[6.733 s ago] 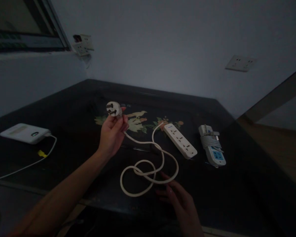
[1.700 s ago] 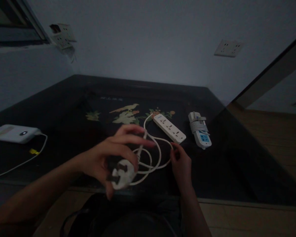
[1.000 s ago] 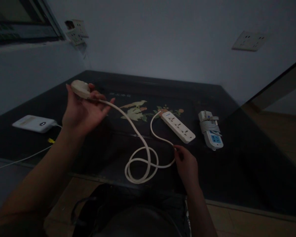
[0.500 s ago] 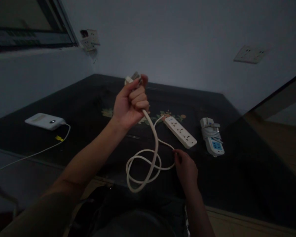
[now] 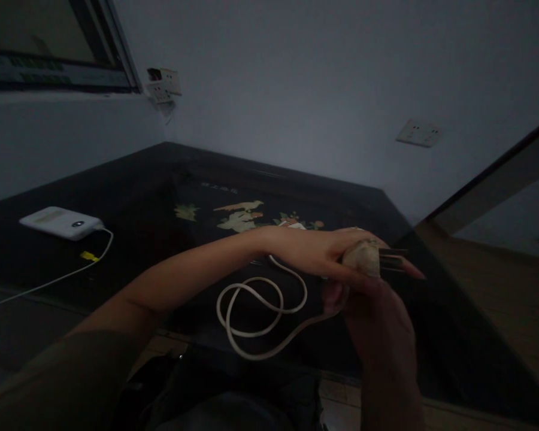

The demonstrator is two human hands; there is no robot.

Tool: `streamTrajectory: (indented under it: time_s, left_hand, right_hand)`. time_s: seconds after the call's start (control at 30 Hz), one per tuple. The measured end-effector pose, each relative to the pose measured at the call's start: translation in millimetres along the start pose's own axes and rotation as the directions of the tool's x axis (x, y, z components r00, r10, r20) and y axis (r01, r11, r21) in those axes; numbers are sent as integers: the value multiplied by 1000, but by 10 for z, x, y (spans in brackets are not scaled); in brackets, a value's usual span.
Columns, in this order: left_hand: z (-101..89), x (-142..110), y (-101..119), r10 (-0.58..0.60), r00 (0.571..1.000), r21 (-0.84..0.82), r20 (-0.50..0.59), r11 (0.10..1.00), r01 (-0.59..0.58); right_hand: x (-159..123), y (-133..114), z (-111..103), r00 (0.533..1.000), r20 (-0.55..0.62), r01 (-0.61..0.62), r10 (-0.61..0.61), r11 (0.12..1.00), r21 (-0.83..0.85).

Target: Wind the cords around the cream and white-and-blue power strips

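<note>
A whitish power plug (image 5: 362, 257) is held up at the right, its metal prongs pointing right. My left hand (image 5: 309, 248) reaches across and is closed round the plug, thumb below it and a finger stretched along beyond the prongs. Against it sits my right hand (image 5: 381, 317), fingers curled where the cord meets the plug. A white power cord (image 5: 269, 356) runs from there to the left and lies in loops on the dark table. Only a white corner of the power strip (image 5: 293, 225) shows behind my left hand. The second, cord-wrapped strip is hidden.
A white power bank (image 5: 63, 222) with a thin cable and yellow tag (image 5: 89, 256) lies on the left of the black table (image 5: 161, 173). Wall sockets (image 5: 418, 133) are at the right, and more loose sockets (image 5: 164, 87) hang near the window.
My left hand has carried the plug down and to the right, over to my right hand. The right hand has moved right and turned up to meet it. The view has shifted slightly.
</note>
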State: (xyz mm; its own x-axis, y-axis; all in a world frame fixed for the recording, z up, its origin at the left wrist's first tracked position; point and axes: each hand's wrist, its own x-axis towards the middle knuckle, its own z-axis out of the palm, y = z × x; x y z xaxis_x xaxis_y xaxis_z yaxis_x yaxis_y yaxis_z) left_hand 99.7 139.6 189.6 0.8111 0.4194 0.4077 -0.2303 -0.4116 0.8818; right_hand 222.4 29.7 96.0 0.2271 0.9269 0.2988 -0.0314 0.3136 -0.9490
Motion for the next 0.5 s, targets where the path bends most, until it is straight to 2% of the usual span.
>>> streamTrajectory:
  time_s: [0.1,0.17,0.27,0.33,0.4,0.43,0.5]
  left_hand:
    - [-13,-68,-34,18,964,162,266,985,-63]
    - [-65,-163,-70,-19,976,273,217,961,-42]
    - [-202,-448,-143,-106,980,397,167,917,31]
    - [-309,-756,-226,-139,988,450,68,888,94]
    - [-388,-1141,-354,-234,967,510,-102,822,253]
    - [-404,-1350,-433,-261,938,533,-228,773,345]
    - [-374,-1756,-602,-326,842,519,-429,674,526]
  right_hand:
    - [40,-73,112,992,112,-81,61,979,184]
    - [57,-71,146,967,221,-183,127,950,254]
    - [55,-40,120,931,303,-274,205,939,206]
    - [50,-26,69,941,262,-263,215,950,167]
    - [56,-33,14,964,191,-216,187,966,142]
    - [64,-44,-8,973,160,-189,167,973,135]
    - [86,-73,-33,986,109,-140,127,982,125]
